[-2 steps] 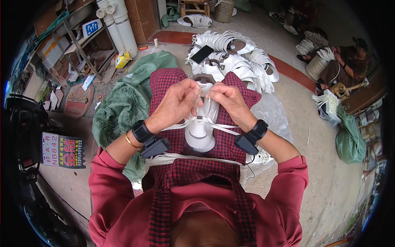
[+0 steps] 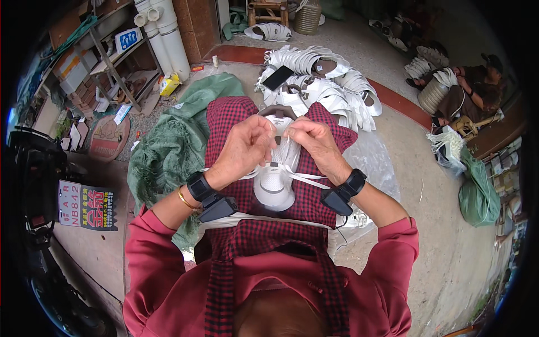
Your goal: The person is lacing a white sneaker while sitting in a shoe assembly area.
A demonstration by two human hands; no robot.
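A white mesh shoe upper (image 2: pixel 273 188) lies on my lap, over a red-and-black checked apron (image 2: pixel 230 115). Its toe points toward me and its dark grey collar is at the far end. White shoelace (image 2: pixel 307 177) strands run out to both sides across the apron. My left hand (image 2: pixel 250 145) is pinched above the left side of the upper, with a bit of white lace at its fingertips. Opposite it, my right hand (image 2: pixel 319 141) pinches lace between thumb and forefinger; the fingers partly hide it. Both wrists wear black devices.
Ahead lies a pile of white shoe uppers (image 2: pixel 320 84) with a black phone (image 2: pixel 278 77) on it. A green woven sack (image 2: pixel 168 132) spreads at left. Another person (image 2: pixel 477 92) sits far right beside stacked uppers. A shelf (image 2: pixel 118 62) and a parked vehicle (image 2: pixel 36 185) stand left.
The scene sits slightly lower in the picture. Both hands stay pinched above the upper, with their fingertips a little farther apart.
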